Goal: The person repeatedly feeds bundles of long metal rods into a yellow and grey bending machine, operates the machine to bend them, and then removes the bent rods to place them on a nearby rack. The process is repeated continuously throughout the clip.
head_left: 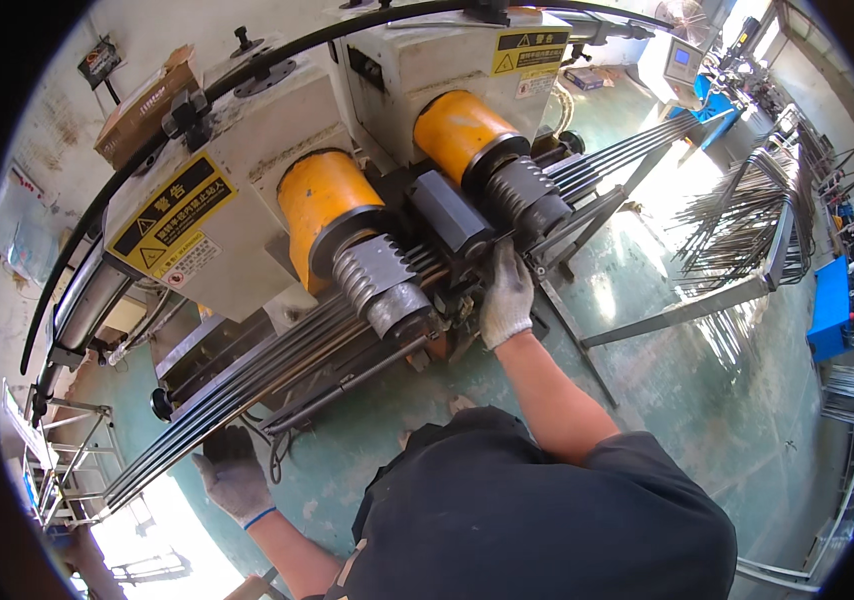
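Several long dark metal rods (277, 362) run side by side through a machine with two orange cylinders, from lower left to upper right. My left hand (234, 478), in a light glove with dark fingers, is beside the rods at the lower left. Its thumb stands apart from the fingers, and I see nothing held. My right hand (508, 300), in a light glove, reaches up to the machine beside a dark angular block (447, 212). Its fingertips are at the block's lower right end, and what they touch is partly hidden. Ridged metal rollers (377, 280) jut out below the orange cylinder (327, 200).
A curved black hose (287, 55) arches over the machine. At the right, a metal rack (682, 310) holds many bent rods. A blue box (830, 310) stands beyond it. A control panel (682, 60) is at the upper right, and a metal stand (77, 450) at the left.
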`<action>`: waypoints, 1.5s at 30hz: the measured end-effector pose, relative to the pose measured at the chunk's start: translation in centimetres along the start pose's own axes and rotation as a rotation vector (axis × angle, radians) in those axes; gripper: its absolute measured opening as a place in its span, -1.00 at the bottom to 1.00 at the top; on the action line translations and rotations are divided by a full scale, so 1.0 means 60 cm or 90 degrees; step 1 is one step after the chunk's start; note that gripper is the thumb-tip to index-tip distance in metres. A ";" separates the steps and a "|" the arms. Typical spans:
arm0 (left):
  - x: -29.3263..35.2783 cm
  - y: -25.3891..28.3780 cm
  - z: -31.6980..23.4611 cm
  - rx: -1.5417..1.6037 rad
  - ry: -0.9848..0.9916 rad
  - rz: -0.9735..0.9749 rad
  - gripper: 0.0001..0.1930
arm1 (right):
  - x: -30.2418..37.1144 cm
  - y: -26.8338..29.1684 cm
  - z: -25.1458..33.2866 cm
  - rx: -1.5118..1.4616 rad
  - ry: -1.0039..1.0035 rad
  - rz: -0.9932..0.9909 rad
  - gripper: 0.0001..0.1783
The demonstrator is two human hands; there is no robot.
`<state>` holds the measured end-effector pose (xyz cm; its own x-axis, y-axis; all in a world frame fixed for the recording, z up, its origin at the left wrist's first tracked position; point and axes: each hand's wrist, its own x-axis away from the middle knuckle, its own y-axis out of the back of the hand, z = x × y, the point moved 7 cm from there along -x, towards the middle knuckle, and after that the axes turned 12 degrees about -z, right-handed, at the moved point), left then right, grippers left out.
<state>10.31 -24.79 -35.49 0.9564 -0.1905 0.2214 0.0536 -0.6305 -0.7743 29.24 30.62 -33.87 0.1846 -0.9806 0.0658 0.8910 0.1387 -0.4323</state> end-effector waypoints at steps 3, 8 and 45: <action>0.016 -0.048 -0.022 -0.021 -0.042 0.003 -0.30 | -0.001 -0.037 -0.016 -0.130 -0.216 -0.043 -0.62; 0.018 -0.090 -0.019 0.021 -0.034 -0.003 -0.34 | -0.012 -0.050 -0.014 -0.095 -0.288 -0.055 -0.60; 0.061 -0.891 -0.035 -0.878 -0.776 0.255 -0.39 | -0.088 -0.068 0.027 0.025 -0.082 0.083 -0.62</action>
<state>10.37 6.63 7.99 0.5381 -0.2827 -0.7941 0.1607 -0.8904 0.4259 25.27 35.48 -30.98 0.3490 -0.9286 0.1264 0.8710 0.2716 -0.4094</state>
